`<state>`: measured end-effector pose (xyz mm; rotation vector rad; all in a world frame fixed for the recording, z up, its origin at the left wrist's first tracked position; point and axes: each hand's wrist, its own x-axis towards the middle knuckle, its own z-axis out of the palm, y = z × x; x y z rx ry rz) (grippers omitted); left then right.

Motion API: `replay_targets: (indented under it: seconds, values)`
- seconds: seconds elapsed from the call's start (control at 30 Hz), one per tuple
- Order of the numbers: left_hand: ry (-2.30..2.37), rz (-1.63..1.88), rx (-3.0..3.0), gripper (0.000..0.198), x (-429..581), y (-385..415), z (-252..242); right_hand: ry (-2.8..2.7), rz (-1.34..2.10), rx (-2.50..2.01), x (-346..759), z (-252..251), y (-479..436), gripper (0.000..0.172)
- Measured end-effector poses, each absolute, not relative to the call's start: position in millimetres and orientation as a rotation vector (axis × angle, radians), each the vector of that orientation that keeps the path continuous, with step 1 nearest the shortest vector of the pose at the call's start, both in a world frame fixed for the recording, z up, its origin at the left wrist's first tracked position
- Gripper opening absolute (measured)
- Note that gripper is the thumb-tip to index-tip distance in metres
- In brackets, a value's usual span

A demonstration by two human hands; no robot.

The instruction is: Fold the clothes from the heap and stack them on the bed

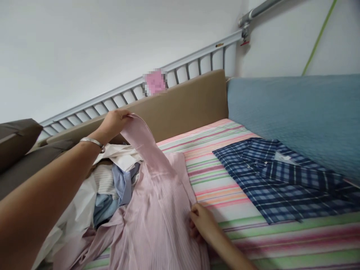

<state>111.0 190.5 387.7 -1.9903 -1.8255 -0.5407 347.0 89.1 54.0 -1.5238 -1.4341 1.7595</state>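
L hand [118, 120]: pinching raised end of pink top [160, 202] | R hand [201, 221]: at top's edge, fingers part hid, can't tell if gripping | top: L of plaid shirt [270, 183] | clothes pile [120, 180]: farther L of same

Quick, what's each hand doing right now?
Left hand: closed, holding up part of the pink garment.
Right hand: fingers curled at the garment's edge; whether it grips the cloth can't be told.

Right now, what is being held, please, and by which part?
The left hand holds the pink garment by its raised end; whether the right hand grips is unclear.
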Motion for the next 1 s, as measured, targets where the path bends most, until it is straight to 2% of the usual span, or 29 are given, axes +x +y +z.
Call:
replay_targets:
  seconds: [0.27,0.43,0.7,0.83,1.0]
  values:
    - [-1.79,-0.723,-2.016,0.024,120.5,164.1,388.9,-1.485,1.672,-1.499,354.2,68.7,96.1,0.005]
    - [-1.788,-0.804,-1.985,0.025,116.0,128.0,398.5,-1.448,1.514,-1.449,361.9,73.1,105.8,0.017]
    - [-1.784,-0.914,-2.011,0.03,129.2,112.6,411.0,-1.683,1.383,-0.935,350.4,71.0,83.4,0.023]
    - [-1.645,-1.067,-2.032,0.022,139.1,103.2,414.7,-1.566,1.196,-1.033,353.1,69.7,91.5,0.025]
    - [-1.546,-1.2,-1.964,0.011,161.7,73.1,421.8,-1.397,1.301,-1.135,355.0,60.0,106.4,0.047]
